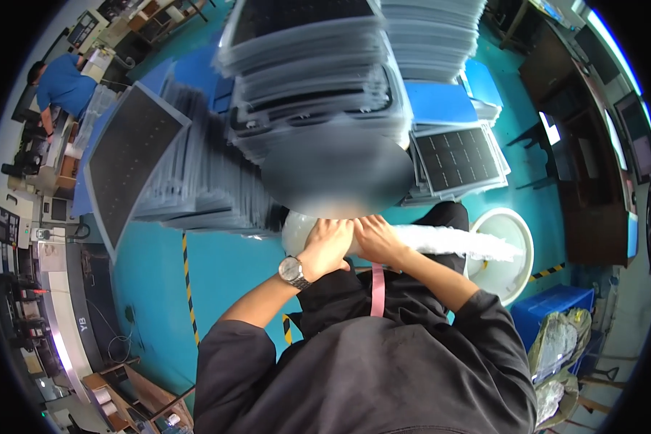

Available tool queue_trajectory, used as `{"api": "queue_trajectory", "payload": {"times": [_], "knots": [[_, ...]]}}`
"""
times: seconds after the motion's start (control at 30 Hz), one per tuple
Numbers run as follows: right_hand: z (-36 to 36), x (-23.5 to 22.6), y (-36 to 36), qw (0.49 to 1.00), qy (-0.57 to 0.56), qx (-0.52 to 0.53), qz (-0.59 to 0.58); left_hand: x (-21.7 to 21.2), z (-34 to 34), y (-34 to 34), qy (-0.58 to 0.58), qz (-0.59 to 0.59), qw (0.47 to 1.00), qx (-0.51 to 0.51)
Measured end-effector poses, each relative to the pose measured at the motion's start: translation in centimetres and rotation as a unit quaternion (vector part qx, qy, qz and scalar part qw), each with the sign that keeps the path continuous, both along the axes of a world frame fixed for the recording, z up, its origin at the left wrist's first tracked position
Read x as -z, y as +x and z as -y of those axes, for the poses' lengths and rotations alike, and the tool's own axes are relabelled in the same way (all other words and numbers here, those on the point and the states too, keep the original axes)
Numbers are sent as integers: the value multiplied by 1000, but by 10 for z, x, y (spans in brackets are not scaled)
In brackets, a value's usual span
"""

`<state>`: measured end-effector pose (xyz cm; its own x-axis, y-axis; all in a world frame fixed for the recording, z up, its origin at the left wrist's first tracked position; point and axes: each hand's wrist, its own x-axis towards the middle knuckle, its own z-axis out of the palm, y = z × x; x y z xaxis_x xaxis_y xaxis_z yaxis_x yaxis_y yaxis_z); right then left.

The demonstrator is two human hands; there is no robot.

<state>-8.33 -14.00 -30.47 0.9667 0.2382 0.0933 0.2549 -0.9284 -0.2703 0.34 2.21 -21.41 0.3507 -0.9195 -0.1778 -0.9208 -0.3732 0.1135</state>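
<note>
Where the two forearms converge at mid-view, a left hand [327, 242] and a right hand [378, 237], bare, side by side and touching or nearly so, knuckles up, fingers bent and gathered over translucent plastic; how far they close on it cannot be told, the fingertips being hidden. Translucent plastic [445, 240]: one long, crumpled, whitish length, running from beneath the right hand across the lap to the right, its end over a tub. Tub [529, 253]: round, pale, wide-mouthed, on the floor. Wristwatch [291, 271]: round dial, left wrist. Strip [377, 291]: pink, narrow, hanging below the right hand. Central stack [311, 83]: many thin, clear-edged layers, dark sheet on top. Left stack: similar layers, with a tilted dark sheet [134, 155] at its outer side. Right stack: lower, topped by a dark gridded sheet [461, 160]. Blurred oval patch, dark, between central stack and hands: not identifiable. Blue crate [553, 307], lower right, with filled bags beside it. Floor [148, 282]: turquoise, with yellow-and-black tape [189, 282]. Co-worker [65, 87], blue top, far left.
</note>
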Motion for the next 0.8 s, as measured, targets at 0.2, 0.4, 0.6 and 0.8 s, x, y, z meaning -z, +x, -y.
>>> {"api": "queue_trajectory", "payload": {"times": [0.2,0.4,0.6,0.8], "knots": [[-3,25,-12,999,46,16,-18,22,7,21,110,-55,990,74],[-7,-13,-14,991,115,37,-63,62,-5,6,50,93,994,28],[-8,19,-14,993,57,39,-98,-32,14,5,-39,32,997,61],[-3,10,-14,995,69,64,-41,-250,88,91,-479,104,858,154]]}}
